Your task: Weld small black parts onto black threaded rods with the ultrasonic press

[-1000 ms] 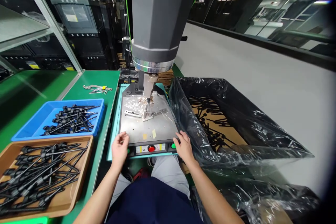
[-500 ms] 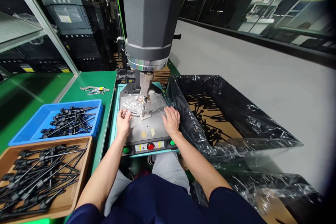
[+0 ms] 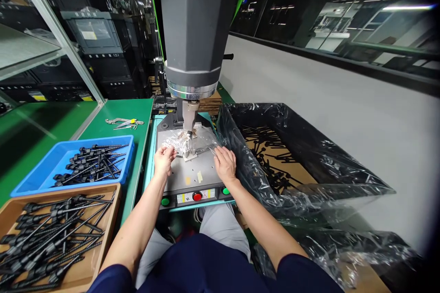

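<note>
No writing can be read on the panel label [image 3: 186,197] or crate label [image 3: 89,35].

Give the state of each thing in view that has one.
Film, crumpled
Left hand, curled at the film
Right hand, open, palm down
Blue tray, open, part-filled
Brown tray, open, well filled
Bin, open, plastic-draped, part-filled
Red button, untouched
Tools, lying flat

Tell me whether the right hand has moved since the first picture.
Yes: the right hand has moved forward, from beside the right green button to beyond it.
</note>
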